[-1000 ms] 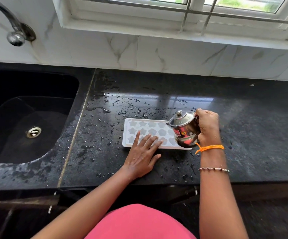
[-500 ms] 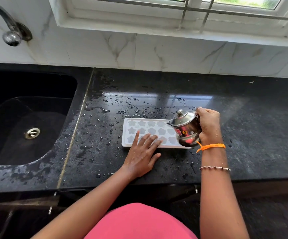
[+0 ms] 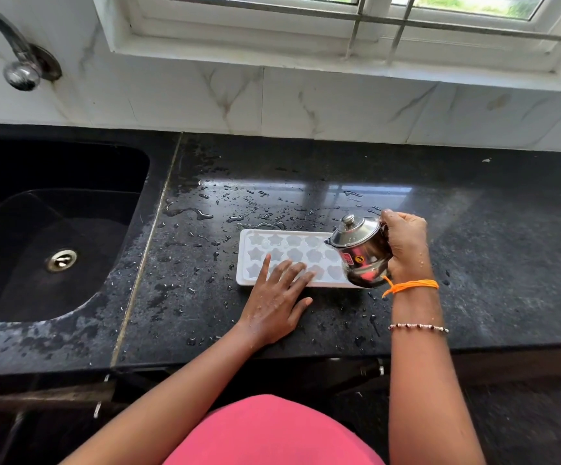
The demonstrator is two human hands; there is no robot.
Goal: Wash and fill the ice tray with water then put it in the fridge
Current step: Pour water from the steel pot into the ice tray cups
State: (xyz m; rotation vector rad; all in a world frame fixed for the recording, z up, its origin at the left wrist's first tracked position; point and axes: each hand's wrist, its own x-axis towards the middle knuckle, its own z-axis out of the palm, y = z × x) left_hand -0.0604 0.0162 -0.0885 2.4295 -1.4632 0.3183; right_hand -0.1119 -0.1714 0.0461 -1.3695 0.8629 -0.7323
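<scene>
A white ice tray [image 3: 274,248] with star-shaped cells lies flat on the wet black counter [image 3: 490,263]. My left hand [image 3: 277,302] rests flat with spread fingers on the tray's near edge. My right hand [image 3: 406,245] grips a small lidded steel pot [image 3: 361,251], tilted left with its spout over the tray's right end. The pot hides the tray's right end.
A black sink [image 3: 47,229] with a metal drain [image 3: 61,260] lies to the left, with a tap [image 3: 20,67] on the white marble wall above it. A window sill runs along the top. Water drops dot the counter around the tray.
The steel pot in my right hand has shifted slightly along the tray's right end. My left hand stays on the tray.
</scene>
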